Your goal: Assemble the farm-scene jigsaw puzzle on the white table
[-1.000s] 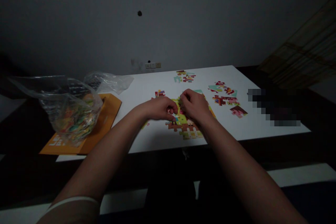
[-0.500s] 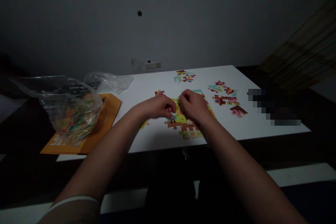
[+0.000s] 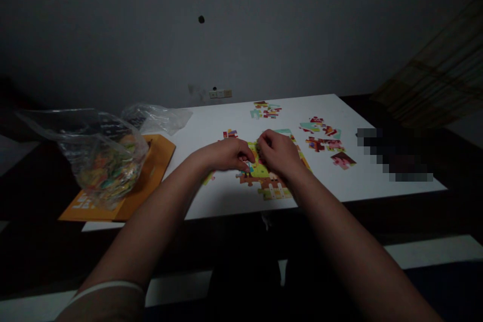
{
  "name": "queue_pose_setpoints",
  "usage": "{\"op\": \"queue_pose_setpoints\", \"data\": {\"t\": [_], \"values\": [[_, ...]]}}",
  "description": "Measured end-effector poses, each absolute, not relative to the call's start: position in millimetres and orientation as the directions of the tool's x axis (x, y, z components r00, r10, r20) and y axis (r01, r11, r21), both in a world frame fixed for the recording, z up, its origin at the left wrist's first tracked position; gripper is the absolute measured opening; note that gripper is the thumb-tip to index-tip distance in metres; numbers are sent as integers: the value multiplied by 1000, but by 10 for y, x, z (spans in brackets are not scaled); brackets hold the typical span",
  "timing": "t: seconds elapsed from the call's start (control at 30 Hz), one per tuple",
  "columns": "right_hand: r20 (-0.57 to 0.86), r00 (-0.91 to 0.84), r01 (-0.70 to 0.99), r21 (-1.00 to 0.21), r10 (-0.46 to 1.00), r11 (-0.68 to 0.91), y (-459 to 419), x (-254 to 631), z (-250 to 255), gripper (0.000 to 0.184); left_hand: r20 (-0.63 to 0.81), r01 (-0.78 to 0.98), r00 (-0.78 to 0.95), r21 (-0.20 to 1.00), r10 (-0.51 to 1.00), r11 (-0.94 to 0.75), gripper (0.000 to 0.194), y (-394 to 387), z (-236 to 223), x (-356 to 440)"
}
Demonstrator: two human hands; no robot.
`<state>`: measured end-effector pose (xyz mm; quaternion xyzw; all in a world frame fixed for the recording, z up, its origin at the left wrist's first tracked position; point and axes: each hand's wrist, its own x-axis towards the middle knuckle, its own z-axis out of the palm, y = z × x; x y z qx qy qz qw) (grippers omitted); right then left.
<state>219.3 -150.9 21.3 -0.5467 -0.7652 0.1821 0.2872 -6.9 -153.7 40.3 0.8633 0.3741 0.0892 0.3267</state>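
Observation:
A partly joined jigsaw puzzle [image 3: 266, 192] in yellow, green and brown lies flat on the white table, beneath and between my hands. My left hand [image 3: 228, 153] is bent over its left side, with thumb and forefinger closed around a small puzzle piece [image 3: 245, 159] at the joined part. Over the upper right of the puzzle, my right hand [image 3: 279, 151] has its fingers curled and pressed down. Whatever lies under those fingertips is hidden. Just beyond my left hand are a few red and purple puzzle pieces [image 3: 230, 133].
Loose puzzle pieces lie at the back [image 3: 266, 110] and right [image 3: 322, 133] of the white table [image 3: 362, 176]. On the left, a clear plastic bag of pieces [image 3: 113, 166] rests on an orange folder [image 3: 160, 153]. Behind it lies another crumpled plastic bag [image 3: 162, 118].
My left fingers have shifted very slightly, and more of the puzzle's brown lower edge and a small figure show beneath them. My right hand stays in nearly the same place.

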Motion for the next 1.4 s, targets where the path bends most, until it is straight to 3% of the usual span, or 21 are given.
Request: {"op": "queue_pose_setpoints", "data": {"t": [0.1, 0.23, 0.43, 0.73, 0.87, 1.13, 1.4], "values": [[230, -235, 726, -605, 944, 328, -1510, 2199, 209, 23, -32, 657, 627, 558, 779, -507, 24, -1515, 426, -127], [239, -227, 715, -618, 944, 328, -1513, 2205, 208, 25, 139, 813, 426, 375, 894, -446, 25, -1420, 440, -351], [235, -223, 720, -615, 946, 322, -1513, 2205, 211, 26, 175, 867, 341, 322, 924, -381, 35, -1295, 354, -613], [227, -228, 716, -620, 947, 321, -1513, 2210, 205, 24, 83, 812, 376, 449, 923, -372, 51, -1323, 272, -673], [236, -239, 712, -616, 942, 335, -1507, 2215, 194, 23, 126, 815, 372, 431, 920, -389, 45, -1269, 265, -725], [223, -247, 730, -598, 943, 332, -1514, 2216, 200, 23, 171, 748, 390, 514, 905, -420, 30, -1229, 253, -730], [219, -262, 730, -592, 940, 342, -1512, 2210, 204, 24, 136, 786, 323, 513, 937, -345, 35, -1225, 258, -739]]}}
